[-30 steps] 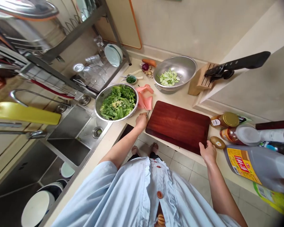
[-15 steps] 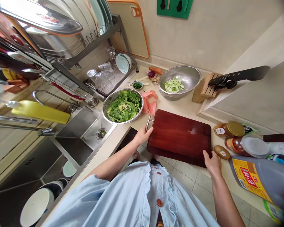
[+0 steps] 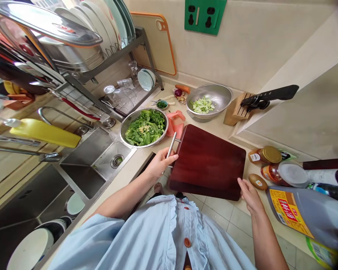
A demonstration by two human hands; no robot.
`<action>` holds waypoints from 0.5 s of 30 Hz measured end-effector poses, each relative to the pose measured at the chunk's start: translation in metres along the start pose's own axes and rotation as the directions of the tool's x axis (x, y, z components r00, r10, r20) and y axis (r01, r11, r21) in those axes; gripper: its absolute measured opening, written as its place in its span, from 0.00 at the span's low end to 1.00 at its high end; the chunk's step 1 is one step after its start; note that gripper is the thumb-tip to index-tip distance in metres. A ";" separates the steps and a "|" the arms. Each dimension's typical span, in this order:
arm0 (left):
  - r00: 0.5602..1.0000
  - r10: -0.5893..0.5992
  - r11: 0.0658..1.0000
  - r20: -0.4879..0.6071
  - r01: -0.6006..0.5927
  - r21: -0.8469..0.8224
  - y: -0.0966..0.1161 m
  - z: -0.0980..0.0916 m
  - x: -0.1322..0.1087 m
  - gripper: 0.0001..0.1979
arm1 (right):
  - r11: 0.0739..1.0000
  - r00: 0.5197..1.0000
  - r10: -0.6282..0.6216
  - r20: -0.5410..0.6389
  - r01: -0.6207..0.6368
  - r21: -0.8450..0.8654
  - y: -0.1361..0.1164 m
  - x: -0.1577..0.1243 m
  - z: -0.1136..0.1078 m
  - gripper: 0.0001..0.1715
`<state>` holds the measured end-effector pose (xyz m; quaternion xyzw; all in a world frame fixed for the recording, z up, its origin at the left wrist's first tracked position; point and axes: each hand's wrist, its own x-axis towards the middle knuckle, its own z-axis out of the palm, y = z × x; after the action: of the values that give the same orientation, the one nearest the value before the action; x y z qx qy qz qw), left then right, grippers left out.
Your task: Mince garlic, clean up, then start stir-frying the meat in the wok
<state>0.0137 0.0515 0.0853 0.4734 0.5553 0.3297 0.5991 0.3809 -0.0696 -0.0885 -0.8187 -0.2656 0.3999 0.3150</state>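
A dark red wooden cutting board point(image 3: 210, 163) with a metal bar handle point(image 3: 171, 144) on its left end is held between my two hands, over the counter's front edge. My left hand point(image 3: 160, 162) is closed around that handle. At the board's right end, my right hand point(image 3: 248, 192) grips the edge, thumb on top and fingers mostly hidden below. The board is tilted, its left end higher. Behind it stand a metal colander of leafy greens point(image 3: 145, 127) topped with chopped bits, and a second metal colander point(image 3: 224, 98) holding pale green slices. A pink cloth point(image 3: 178, 119) lies between them.
A double sink point(image 3: 81, 165) with dishes lies left, below a loaded dish rack point(image 3: 115, 48). A knife block point(image 3: 233, 108) stands against the wall at back right. Jars, a kiwi-like brown fruit point(image 3: 257, 182) and a large jug point(image 3: 304, 210) line the right counter.
The board has tilted, its left end rising with my left hand and the handle. A pale mark on its surface no longer shows. The camera view has shifted slightly. Both hands keep their grip.
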 end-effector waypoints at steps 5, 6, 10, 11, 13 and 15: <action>0.996 0.087 0.996 0.035 -0.086 -0.030 0.003 -0.028 -0.003 0.24 | 0.925 0.960 -0.081 0.267 -0.027 0.379 -0.018 0.003 0.003 0.55; 0.995 0.092 0.995 0.036 -0.091 -0.028 0.003 -0.033 -0.005 0.24 | 0.912 0.942 -0.104 0.320 -0.038 0.409 -0.023 0.004 0.007 0.55; 0.994 0.107 0.994 -0.023 -0.108 -0.022 -0.003 -0.060 -0.025 0.25 | 0.905 0.947 -0.128 0.294 -0.010 0.426 -0.055 0.000 0.021 0.54; 0.990 0.122 0.992 -0.067 -0.123 -0.014 -0.005 -0.070 -0.032 0.25 | 0.903 0.952 -0.151 0.268 0.022 0.429 -0.067 -0.004 0.023 0.52; 0.966 0.163 0.986 -0.201 -0.163 0.015 -0.013 -0.095 -0.049 0.25 | 0.887 0.932 -0.241 0.269 0.100 0.450 -0.099 -0.015 0.025 0.49; 0.902 0.209 0.978 -0.377 -0.202 0.059 -0.022 -0.125 -0.067 0.26 | 0.858 0.876 -0.359 0.322 0.174 0.483 -0.141 -0.032 0.031 0.45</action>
<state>-0.1224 0.0079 0.0959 0.4617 0.6110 0.4714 0.4374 0.3131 0.0108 0.0145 -0.5804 -0.3402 0.5598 0.4838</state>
